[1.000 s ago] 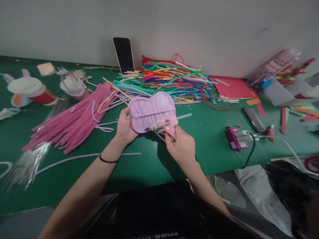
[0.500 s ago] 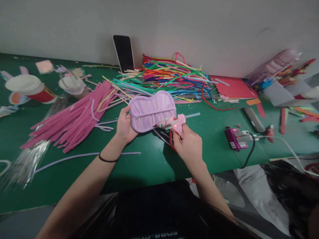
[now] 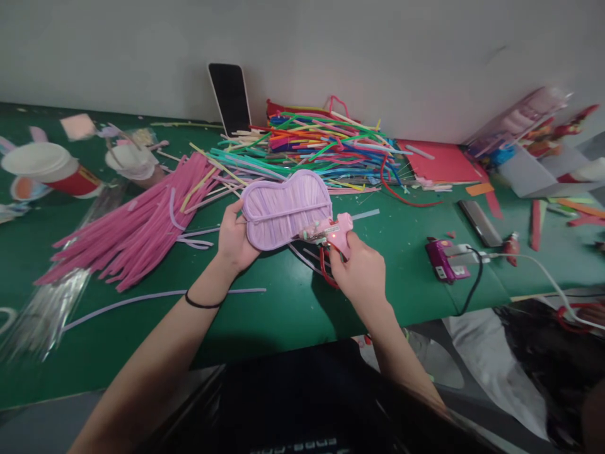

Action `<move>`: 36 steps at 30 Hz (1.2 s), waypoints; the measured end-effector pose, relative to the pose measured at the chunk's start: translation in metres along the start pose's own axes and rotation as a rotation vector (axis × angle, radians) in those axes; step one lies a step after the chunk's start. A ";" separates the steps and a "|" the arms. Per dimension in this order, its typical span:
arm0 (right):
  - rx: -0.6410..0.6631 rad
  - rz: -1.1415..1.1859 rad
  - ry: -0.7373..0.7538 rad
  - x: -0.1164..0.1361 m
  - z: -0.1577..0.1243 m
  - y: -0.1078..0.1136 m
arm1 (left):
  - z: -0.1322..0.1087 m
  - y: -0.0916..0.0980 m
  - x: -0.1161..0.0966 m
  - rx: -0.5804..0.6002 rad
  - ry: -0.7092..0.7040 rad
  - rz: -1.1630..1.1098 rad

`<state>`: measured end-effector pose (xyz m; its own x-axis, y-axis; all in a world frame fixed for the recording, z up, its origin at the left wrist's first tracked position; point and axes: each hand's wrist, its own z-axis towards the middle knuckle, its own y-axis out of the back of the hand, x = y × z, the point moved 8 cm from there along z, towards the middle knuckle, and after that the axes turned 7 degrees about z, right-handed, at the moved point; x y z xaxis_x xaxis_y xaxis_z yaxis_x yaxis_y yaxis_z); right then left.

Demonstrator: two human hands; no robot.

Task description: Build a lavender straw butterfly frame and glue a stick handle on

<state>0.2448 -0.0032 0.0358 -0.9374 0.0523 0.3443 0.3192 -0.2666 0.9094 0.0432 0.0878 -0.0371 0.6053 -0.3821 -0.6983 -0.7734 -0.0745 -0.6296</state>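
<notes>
A lilac panel of pipe cleaners (image 3: 286,195), with a rounded double-lobed outline and a strip across its middle, is held up over the table by my left hand (image 3: 235,239), which grips its left end. My right hand (image 3: 359,268) is wrapped round the handle of a pink hot glue gun (image 3: 339,233) with a small lit spot on its side. The gun's nozzle points left and is at the panel's lower edge; whether it touches cannot be made out. A clear glue stick (image 3: 366,214) sticks out behind the gun.
Pink pipe cleaners (image 3: 137,227) lie left, and a pile of multicoloured ones (image 3: 312,148) at the back. A phone (image 3: 230,98) leans on the wall. Paper cups (image 3: 42,161) stand far left. A purple box (image 3: 447,260) with plugged-in cables is right, near a red sheet (image 3: 444,162).
The glue gun's nozzle has slid slightly along the panel's lower edge or stayed close to it. Both hands keep their grips. The whole view has shifted a little.
</notes>
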 end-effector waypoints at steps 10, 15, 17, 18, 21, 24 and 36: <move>-0.012 0.055 -0.033 -0.001 0.000 -0.003 | -0.002 -0.002 -0.001 -0.004 -0.004 -0.007; 0.006 0.038 -0.037 -0.002 0.001 -0.006 | -0.001 0.001 -0.001 -0.028 0.001 -0.010; 0.003 0.025 -0.048 -0.006 0.001 -0.004 | 0.000 0.003 0.000 -0.043 0.000 -0.008; 0.002 0.018 -0.052 -0.008 0.001 -0.003 | 0.001 0.004 0.000 -0.046 0.000 -0.005; 0.002 -0.005 -0.066 -0.015 0.001 -0.001 | 0.002 0.004 0.000 -0.034 -0.001 0.008; -0.007 -0.015 -0.076 -0.021 -0.001 0.002 | 0.001 0.001 0.001 -0.011 0.010 0.011; 0.007 0.047 -0.064 -0.006 0.000 -0.005 | -0.002 0.000 -0.002 -0.040 0.002 0.066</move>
<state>0.2490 -0.0021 0.0288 -0.9106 0.1016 0.4006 0.3637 -0.2634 0.8935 0.0418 0.0867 -0.0353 0.5527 -0.3891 -0.7370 -0.8184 -0.0863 -0.5682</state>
